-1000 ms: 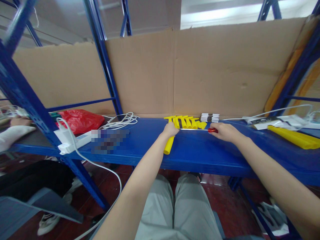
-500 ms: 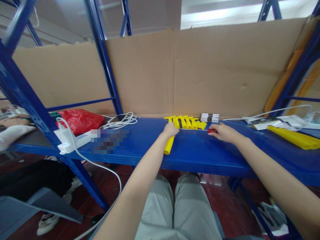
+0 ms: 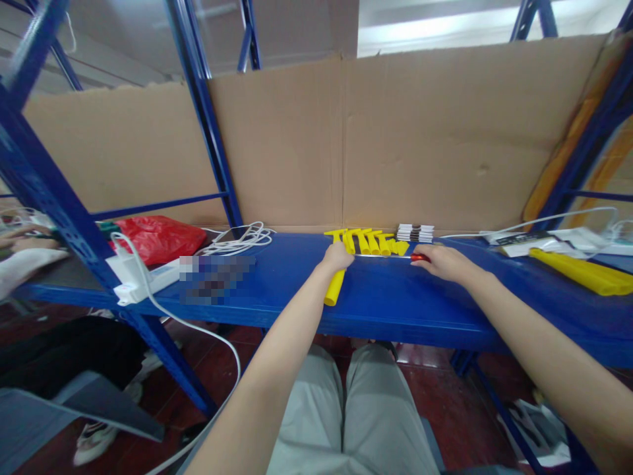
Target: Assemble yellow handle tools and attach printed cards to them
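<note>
My left hand (image 3: 339, 256) is closed around a yellow T-shaped tool with a tube-like handle (image 3: 335, 289), its crosspiece pointing to the back of the shelf. In my right hand (image 3: 440, 260) is a screwdriver with a red handle (image 3: 420, 258), gripped between thumb and fingers. Its thin metal shaft lies level and runs left toward the yellow tool. Where the tip meets the tool is hidden behind my left hand. Just behind the shaft, several more yellow T-shaped pieces (image 3: 368, 241) lie in a row. Beside them sits a stack of white pieces with dark middles (image 3: 415, 233).
Yellow tubes (image 3: 583, 272) and white packages (image 3: 548, 243) lie on the right of the blue shelf (image 3: 395, 303). To the left are a red bag (image 3: 158, 239), a coiled white cable (image 3: 242, 239) and a power strip (image 3: 161, 277). Cardboard (image 3: 420, 145) stands behind. A co-worker's hand (image 3: 32, 239) shows far left.
My right fingers have shifted slightly on the screwdriver's red handle. My left hand and the yellow tool stay in place. The co-worker's hand at far left has moved a little.
</note>
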`<state>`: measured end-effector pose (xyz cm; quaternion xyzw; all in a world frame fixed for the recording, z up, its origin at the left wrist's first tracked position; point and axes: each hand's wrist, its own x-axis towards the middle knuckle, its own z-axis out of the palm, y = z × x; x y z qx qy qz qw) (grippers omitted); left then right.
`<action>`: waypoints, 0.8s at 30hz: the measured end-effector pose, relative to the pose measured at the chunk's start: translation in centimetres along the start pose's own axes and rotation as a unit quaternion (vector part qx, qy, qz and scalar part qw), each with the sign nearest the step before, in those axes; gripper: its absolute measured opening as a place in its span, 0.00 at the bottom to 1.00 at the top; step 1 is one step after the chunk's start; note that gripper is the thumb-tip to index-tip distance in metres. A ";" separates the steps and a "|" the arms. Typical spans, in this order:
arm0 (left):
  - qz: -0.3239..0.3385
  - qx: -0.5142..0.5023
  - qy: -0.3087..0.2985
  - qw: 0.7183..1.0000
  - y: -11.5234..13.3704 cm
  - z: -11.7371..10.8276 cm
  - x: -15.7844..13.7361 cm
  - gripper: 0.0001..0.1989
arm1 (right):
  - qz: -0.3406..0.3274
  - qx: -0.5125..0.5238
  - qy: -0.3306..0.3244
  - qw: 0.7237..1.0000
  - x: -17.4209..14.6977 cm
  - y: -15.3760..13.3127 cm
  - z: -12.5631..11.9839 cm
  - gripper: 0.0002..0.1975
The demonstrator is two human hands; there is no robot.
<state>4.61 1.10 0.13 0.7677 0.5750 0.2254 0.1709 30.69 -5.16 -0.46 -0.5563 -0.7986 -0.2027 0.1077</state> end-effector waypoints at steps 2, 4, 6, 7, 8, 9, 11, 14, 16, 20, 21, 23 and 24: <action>-0.004 0.014 -0.001 1.000 -0.1 0.1 0.2 0.14 | -0.010 0.007 0.002 1.000 0.1 0.2 0.2 0.13; -0.009 0.019 -0.003 1.000 -0.1 0.2 0.3 0.15 | -0.016 0.010 0.004 1.000 0.1 0.3 0.3 0.14; -0.009 0.018 -0.004 1.000 -0.1 0.2 0.3 0.15 | -0.014 0.009 0.003 1.000 0.1 0.3 0.5 0.14; -0.008 0.017 -0.004 1.000 -0.1 0.2 0.3 0.15 | -0.010 0.007 0.002 1.000 0.2 0.4 0.5 0.14; -0.006 0.018 -0.003 1.000 -0.1 0.2 0.3 0.15 | -0.005 0.005 -0.001 1.000 0.2 0.4 0.6 0.14; -0.004 0.019 -0.003 1.000 -0.1 0.2 0.3 0.15 | -0.001 0.005 -0.004 1.000 0.2 0.4 0.6 0.14; 0.002 0.022 -0.002 1.000 0.0 0.2 0.1 0.15 | 0.004 0.014 -0.008 1.000 0.2 0.5 0.7 0.13; 0.008 0.014 0.003 1.000 0.3 0.0 -0.1 0.15 | 0.004 0.044 -0.002 0.999 0.2 0.9 0.9 0.12; 0.006 -0.005 0.016 1.000 0.6 -0.1 -0.3 0.15 | 0.008 0.071 0.010 0.997 0.2 1.4 1.0 0.11; -0.013 -0.058 0.038 0.998 1.0 -0.3 -0.4 0.15 | 0.024 0.149 0.020 0.988 0.1 2.1 1.2 0.10; -0.014 -0.068 0.041 0.997 1.0 -0.3 -0.4 0.14 | 0.028 0.163 0.020 0.986 0.1 2.1 1.1 0.10; -0.012 -0.081 0.044 0.996 1.0 -0.3 -0.4 0.14 | 0.037 0.182 0.015 0.983 0.0 2.1 1.0 0.10; -0.008 -0.086 0.044 0.995 1.0 -0.3 -0.4 0.14 | 0.041 0.186 0.011 0.982 -0.1 2.0 0.9 0.10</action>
